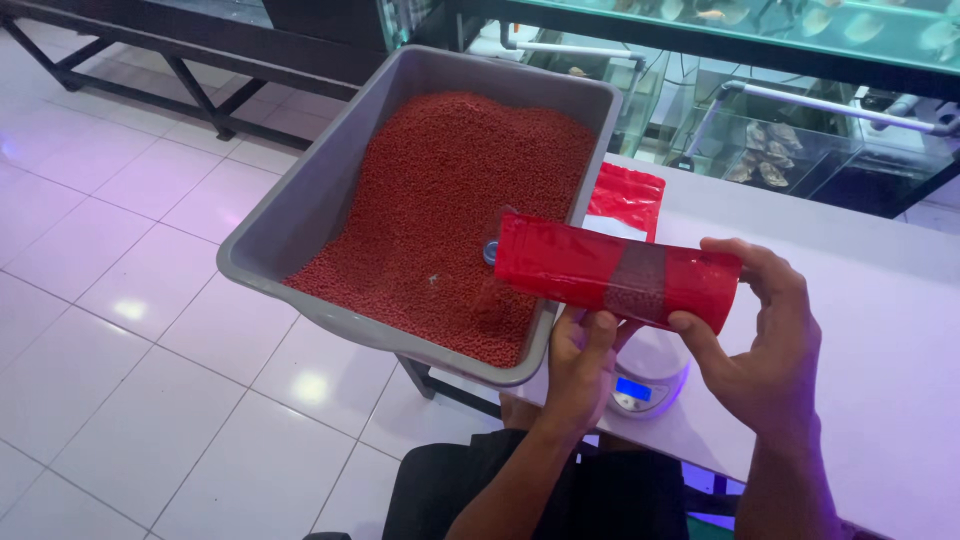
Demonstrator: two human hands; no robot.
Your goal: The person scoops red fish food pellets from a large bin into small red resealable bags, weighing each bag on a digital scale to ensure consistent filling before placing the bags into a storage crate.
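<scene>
Plainly, head view only:

Pouch: a glossy red plastic stand-up pouch with a clear window band (615, 277) is held on its side above the near corner of the tub; its long axis runs left to right, tilted slightly down toward the right.

Mouth end: the open end points left, over the pellets, next to a small blue scoop-like piece (490, 252); I cannot tell whether they touch.

Left hand (578, 365): under the pouch near its middle, fingers closed on the lower edge, thumb on the front.

Right hand (765, 340): clamped on the bottom end of the pouch, thumb below, fingers curled over the top; the hands are apart, one at each part of the pouch.

Tub: a grey plastic rectangular tub (300, 205) filled with small red pellets (450, 200), overhanging the bench edge toward the floor.

Bench (880, 330): white, with bare room to the right.

Scale: a small white digital scale (640, 385) sits directly beneath the hands.

Spare pouch: a flat red pouch (625, 200) lies just beyond, beside the tub.
</scene>
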